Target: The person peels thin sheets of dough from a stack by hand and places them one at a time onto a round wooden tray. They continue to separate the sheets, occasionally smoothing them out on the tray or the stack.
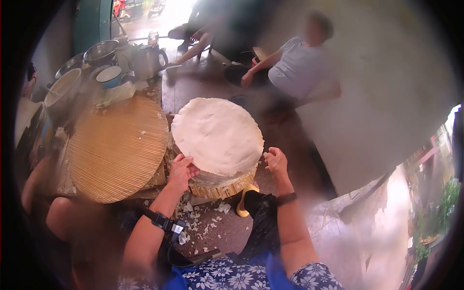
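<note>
A round, thin white sheet [217, 135] with a ragged edge tops a thick stack of similar sheets [220, 180]. Beneath the stack is a round slatted bamboo mat [212, 192]. My left hand [182, 171] is at the near left rim, with thumb and fingers pinched at the sheet's edge. On the right, my right hand [276, 162] has its fingers curled together by the rim; what they hold, if anything, is too small to make out. A larger round bamboo mat [118, 150] lies to the left, with a few white crumbs on it.
Metal bowls [100, 50], a blue bowl [109, 76] and a metal jug [146, 63] crowd the back left. White scraps [205, 224] litter the floor below the stack. A person in a light shirt [299, 67] sits beyond, near a large grey panel [382, 96]. Another person's knee [61, 215] is at left.
</note>
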Tool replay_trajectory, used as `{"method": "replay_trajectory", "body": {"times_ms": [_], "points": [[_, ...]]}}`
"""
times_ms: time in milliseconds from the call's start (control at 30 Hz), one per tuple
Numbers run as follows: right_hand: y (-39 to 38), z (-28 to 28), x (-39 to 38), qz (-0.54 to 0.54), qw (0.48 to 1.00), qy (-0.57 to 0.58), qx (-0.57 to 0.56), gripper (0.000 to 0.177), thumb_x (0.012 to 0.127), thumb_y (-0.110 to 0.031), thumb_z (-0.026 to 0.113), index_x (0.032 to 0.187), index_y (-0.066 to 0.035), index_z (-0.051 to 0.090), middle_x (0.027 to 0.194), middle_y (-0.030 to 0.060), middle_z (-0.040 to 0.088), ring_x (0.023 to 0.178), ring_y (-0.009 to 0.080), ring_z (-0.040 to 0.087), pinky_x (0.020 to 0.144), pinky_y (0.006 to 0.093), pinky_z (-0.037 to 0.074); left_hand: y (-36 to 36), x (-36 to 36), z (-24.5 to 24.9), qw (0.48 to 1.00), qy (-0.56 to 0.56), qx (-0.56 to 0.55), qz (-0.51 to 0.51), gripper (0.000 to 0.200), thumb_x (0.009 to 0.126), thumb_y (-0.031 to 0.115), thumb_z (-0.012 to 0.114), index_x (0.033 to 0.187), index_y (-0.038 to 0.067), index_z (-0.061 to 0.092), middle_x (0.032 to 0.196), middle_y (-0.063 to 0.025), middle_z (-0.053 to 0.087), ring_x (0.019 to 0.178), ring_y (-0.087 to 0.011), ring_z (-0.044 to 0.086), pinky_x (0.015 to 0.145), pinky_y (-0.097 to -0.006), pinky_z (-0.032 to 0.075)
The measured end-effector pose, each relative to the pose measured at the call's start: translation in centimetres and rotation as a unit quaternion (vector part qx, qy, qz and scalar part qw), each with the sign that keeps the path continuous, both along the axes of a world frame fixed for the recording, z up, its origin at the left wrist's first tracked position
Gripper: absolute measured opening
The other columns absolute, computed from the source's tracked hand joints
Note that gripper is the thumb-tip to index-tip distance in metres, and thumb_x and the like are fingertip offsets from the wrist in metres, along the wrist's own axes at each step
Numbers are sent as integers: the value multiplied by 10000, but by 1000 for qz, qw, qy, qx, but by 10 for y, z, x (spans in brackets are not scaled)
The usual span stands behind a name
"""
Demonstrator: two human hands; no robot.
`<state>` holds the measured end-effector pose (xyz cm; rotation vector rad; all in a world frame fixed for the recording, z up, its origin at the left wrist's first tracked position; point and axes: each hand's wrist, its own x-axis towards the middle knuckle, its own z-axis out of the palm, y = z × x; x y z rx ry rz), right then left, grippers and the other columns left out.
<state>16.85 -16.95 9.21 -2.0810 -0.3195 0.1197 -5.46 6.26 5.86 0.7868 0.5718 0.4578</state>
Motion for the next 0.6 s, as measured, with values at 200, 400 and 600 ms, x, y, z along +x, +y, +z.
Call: {"method": "replay_trajectory", "body": {"times_ms": [200,400,600], "points": [[-1,2,-11,11,969,192,154,397,851,-227,581,1175,-7,514,939,98,601,718,166,600,574,309,524,5,5,-12,989,-112,-95,-22,185,840,109,504,1024,95,518,909,-49,610,828,-226,596,772,-419,478],[10,-1,-2,59,895,301,325,295,871,-249,582,1093,-60,537,875,68,592,700,181,603,593,336,534,1,6,-5,986,-116,-118,-20,154,852,71,493,1000,71,448,843,-69,575,739,-229,602,697,-430,516],[24,-10,17,75,863,322,382,240,873,-146,568,1089,-45,544,989,89,624,877,241,618,758,407,530,-7,6,7,995,-71,-68,-1,320,830,49,555,1110,95,407,898,-60,564,754,-206,591,664,-415,517]]}}
